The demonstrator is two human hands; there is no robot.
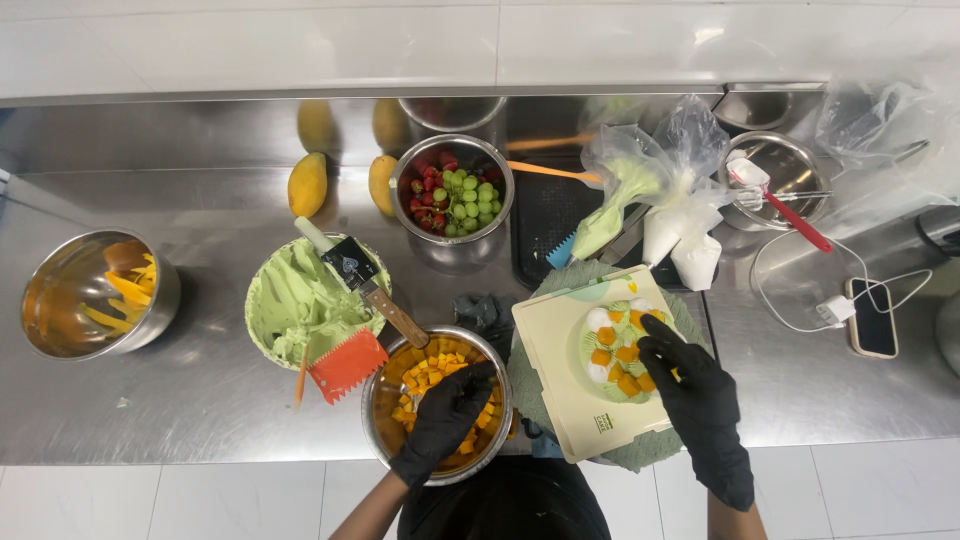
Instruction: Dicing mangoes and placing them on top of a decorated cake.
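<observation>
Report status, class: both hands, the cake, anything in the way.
Left hand in bowl of mango cubes, grip hidden. Right hand over small green cake on cream board, fingertips at its mango topping. Nothing blocks either hand.

We counted five round steel bowls (95,295), two whole yellow mangoes (307,184) beyond our black-gloved left hand (445,420), three filled plastic piping bags (660,215) above our right hand (700,400).

Black gloves on left hand (447,417), right hand (697,393)
</observation>
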